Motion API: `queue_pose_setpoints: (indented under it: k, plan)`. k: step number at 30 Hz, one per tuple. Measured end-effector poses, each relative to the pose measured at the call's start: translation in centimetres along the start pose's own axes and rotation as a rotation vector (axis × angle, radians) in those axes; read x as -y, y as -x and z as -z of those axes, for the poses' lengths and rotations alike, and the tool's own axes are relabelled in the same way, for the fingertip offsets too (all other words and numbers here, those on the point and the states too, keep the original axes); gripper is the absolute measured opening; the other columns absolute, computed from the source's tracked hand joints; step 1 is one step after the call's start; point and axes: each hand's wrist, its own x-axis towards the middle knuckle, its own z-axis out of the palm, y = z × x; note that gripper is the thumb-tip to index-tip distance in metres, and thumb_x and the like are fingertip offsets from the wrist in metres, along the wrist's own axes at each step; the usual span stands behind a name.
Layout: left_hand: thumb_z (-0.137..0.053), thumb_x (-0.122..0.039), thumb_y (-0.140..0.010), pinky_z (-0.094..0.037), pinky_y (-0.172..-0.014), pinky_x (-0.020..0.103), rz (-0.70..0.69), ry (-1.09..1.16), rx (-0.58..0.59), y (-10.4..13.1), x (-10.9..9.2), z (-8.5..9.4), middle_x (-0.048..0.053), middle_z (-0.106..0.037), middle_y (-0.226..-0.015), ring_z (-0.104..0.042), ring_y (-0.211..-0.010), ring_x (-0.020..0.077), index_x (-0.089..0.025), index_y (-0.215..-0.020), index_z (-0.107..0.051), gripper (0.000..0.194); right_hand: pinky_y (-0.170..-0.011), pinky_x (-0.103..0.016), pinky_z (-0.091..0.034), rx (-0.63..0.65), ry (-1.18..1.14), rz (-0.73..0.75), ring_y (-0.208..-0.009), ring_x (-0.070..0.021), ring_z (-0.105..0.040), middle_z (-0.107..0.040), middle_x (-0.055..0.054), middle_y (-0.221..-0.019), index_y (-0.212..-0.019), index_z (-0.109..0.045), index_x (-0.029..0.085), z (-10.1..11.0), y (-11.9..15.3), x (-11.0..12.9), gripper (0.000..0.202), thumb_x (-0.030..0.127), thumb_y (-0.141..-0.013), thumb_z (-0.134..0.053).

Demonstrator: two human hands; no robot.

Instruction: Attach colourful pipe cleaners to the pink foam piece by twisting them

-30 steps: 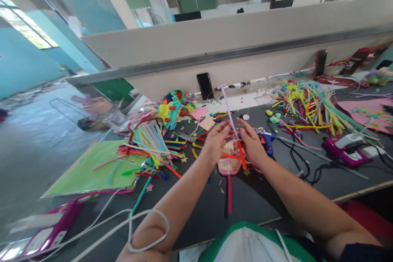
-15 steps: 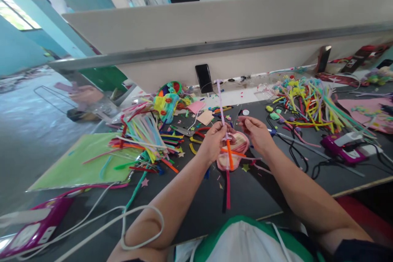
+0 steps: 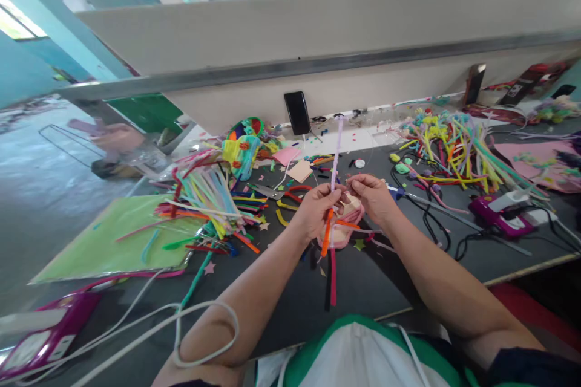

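Note:
My left hand [image 3: 318, 208] is closed, pinching a lavender pipe cleaner [image 3: 337, 154] that stands up above the fingers. An orange pipe cleaner [image 3: 325, 236] slants down from the same fingers. Close beside it, my right hand [image 3: 371, 195] has thumb and fingertips pressed together; whatever lies between them is too small to make out. Below both hands rests a pink oval piece with a cream middle [image 3: 351, 208], partly covered by them. Another orange strip crosses it, and a dark pink strip [image 3: 333, 278] points toward me.
A bundle of pipe cleaners [image 3: 209, 193] lies left on a green sheet [image 3: 113, 230]. More are heaped right [image 3: 458, 151]. Orange-handled scissors [image 3: 295, 195], a phone [image 3: 297, 113], purple power strips [image 3: 499, 217] and loose cables surround the work. A low partition [image 3: 272, 36] stands behind.
My right hand has moved left, close to my left hand, and its fingers have closed. The lavender stem now leans right, and the orange one tilts down to the left.

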Motion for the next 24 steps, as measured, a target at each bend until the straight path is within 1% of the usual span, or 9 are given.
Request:
queue_pose_setpoints:
  k: [5, 10, 16, 24]
  plan:
    - [-0.078, -0.029, -0.067, -0.029, -0.03, 0.014, -0.001, -0.035, -0.012, -0.06, 0.17, 0.45, 0.002, -0.064, -0.068, -0.053, -0.046, 0.0078, -0.01, -0.089, -0.063, 0.033, -0.066, -0.026, -0.041, 0.067, -0.014, 0.003, -0.062, -0.0101, -0.051, -0.065, 0.001, -0.066, -0.072, -0.073, 0.018, 0.1, 0.03, -0.16, 0.017, 0.032, -0.064, -0.079]
    - [-0.081, -0.03, -0.063, -0.026, -0.03, 0.014, 0.026, -0.041, -0.016, 0.05, 0.03, 0.51, 0.002, -0.064, -0.066, -0.054, -0.046, 0.008, -0.01, -0.085, -0.065, 0.034, -0.067, -0.027, -0.041, 0.12, 0.006, 0.02, -0.062, -0.0105, -0.052, -0.066, 0.001, -0.067, -0.071, -0.073, 0.019, 0.5, 0.04, -0.32, 0.013, 0.029, -0.066, -0.078]
    - [-0.082, -0.031, -0.061, -0.025, -0.03, 0.014, 0.063, -0.057, -0.009, 0.03, -0.02, 0.42, 0.003, -0.065, -0.064, -0.054, -0.045, 0.0091, -0.011, -0.084, -0.065, 0.036, -0.067, -0.028, -0.042, 0.123, 0.037, 0.057, -0.064, -0.012, -0.053, -0.065, 0.001, -0.068, -0.071, -0.071, 0.019, 0.68, 0.04, -0.76, 0.013, 0.03, -0.066, -0.077]
    - [-0.081, -0.031, -0.063, -0.025, -0.029, 0.014, 0.058, -0.056, 0.009, -0.11, -0.01, 0.72, 0.002, -0.064, -0.064, -0.055, -0.046, 0.0088, -0.012, -0.085, -0.064, 0.034, -0.068, -0.028, -0.043, 0.145, 0.09, 0.057, -0.066, -0.0124, -0.054, -0.065, 0.0, -0.069, -0.072, -0.071, 0.019, 0.57, 0.16, -0.28, 0.014, 0.031, -0.068, -0.075]
